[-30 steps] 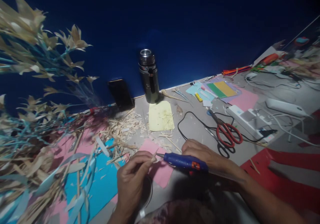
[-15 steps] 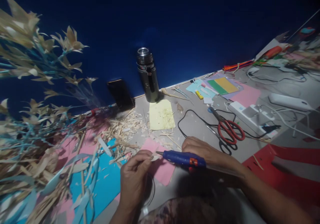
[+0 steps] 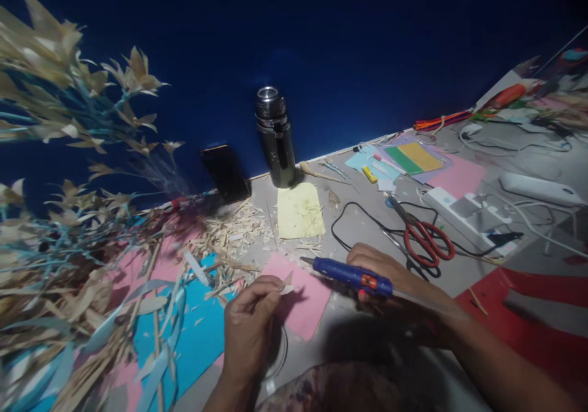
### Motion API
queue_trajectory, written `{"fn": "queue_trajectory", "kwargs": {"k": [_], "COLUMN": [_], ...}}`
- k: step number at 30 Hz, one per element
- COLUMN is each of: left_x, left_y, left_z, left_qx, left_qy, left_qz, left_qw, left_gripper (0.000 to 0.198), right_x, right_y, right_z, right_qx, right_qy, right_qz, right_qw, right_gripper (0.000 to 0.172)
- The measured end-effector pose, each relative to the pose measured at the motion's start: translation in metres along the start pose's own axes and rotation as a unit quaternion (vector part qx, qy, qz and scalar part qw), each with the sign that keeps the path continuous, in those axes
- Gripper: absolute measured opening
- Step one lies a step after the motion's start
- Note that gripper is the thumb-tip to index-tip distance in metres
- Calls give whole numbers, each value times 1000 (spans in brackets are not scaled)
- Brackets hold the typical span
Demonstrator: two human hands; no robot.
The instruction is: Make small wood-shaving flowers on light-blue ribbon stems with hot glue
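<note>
A small pale petal-like piece (image 3: 287, 286) is pinched between the thumb and fingers of my left hand (image 3: 253, 314), over a pink sheet (image 3: 307, 314). My right hand (image 3: 379, 268) is wrapped round a blue glue gun (image 3: 351, 275) with an orange label and a glue stick out of its rear. The gun's nozzle points left, above the pink sheet and apart from the pale piece. A yellow sheet (image 3: 294, 213) with crumbs on it lies behind the hands.
A dark flask (image 3: 278, 146) and a phone (image 3: 225, 173) stand at the wall. Red scissors (image 3: 427, 243), a power strip (image 3: 468, 219) and cables lie right, near a red tray (image 3: 546, 286). Wood shavings (image 3: 234, 231) and dried flowers (image 3: 133, 75) fill the left.
The glue gun in my right hand has moved up and to the right, so its nozzle has parted from the pale piece. My left hand still pinches that piece. The view has shifted slightly.
</note>
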State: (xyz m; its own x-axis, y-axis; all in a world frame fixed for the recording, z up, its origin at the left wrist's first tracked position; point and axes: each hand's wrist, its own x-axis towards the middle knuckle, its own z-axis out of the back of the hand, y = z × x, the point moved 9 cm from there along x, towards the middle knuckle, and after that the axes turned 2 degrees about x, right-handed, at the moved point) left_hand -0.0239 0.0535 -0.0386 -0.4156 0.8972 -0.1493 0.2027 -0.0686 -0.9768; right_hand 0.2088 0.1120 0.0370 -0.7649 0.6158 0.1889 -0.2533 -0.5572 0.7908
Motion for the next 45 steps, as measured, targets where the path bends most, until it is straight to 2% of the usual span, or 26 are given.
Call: {"fn": "queue_trajectory", "kwargs": {"k": [3,8,14,18,24,27,30,32,34,36,37,39,41,43,45], "left_x": [0,0,0,-1,-3,-4,-8,-14,-20,-25,-28,-32,-34,-35,-36], "left_y": [2,2,4,5,2,-4,-5,-2,1,5,8,14,18,19,17], "left_z": [0,-2,-2,-4,-2,-5,-13,-22,-31,-39,-42,-48,-53,-56,-58], "left_qx": [-3,-6,-15,-16,-30,-47,-92,-137,-187,-233,-252,-279,-288,-285,-274], "left_qy": [-5,12,13,21,9,4,14,36,59,75,79,81,82,79,72], "left_qz": [10,3,14,9,10,13,56,103,144,180,197,226,237,230,213], "left_qw": [1000,1000,1000,1000,999,999,994,985,970,953,944,930,924,927,935], "left_gripper": [22,20,21,20,21,25,28,29,28,26,25,26,27,27,27], "right_x": [-2,3,3,2,-14,-28,-42,-51,-58,-59,-57,-47,-33,-15,0], "right_y": [4,4,1,2,-25,-47,-71,-79,-75,-59,-47,-18,4,7,-1], "right_z": [1,-14,-10,-14,2,9,13,15,16,18,18,15,7,-15,-44], "right_qx": [12,1,7,-10,-149,-248,-334,-351,-345,-328,-311,-232,-79,93,236], "right_qy": [7,55,36,56,1,-21,-30,-25,-24,-43,-65,-133,-215,-253,-256], "right_qz": [-4,13,-7,12,-24,-72,-129,-152,-157,-147,-137,-106,-82,-111,-163], "right_qw": [1000,998,999,998,989,966,933,923,925,932,938,958,970,957,923], "right_gripper": [54,51,58,50,14,15,19,25,36,45,44,27,15,8,9]}}
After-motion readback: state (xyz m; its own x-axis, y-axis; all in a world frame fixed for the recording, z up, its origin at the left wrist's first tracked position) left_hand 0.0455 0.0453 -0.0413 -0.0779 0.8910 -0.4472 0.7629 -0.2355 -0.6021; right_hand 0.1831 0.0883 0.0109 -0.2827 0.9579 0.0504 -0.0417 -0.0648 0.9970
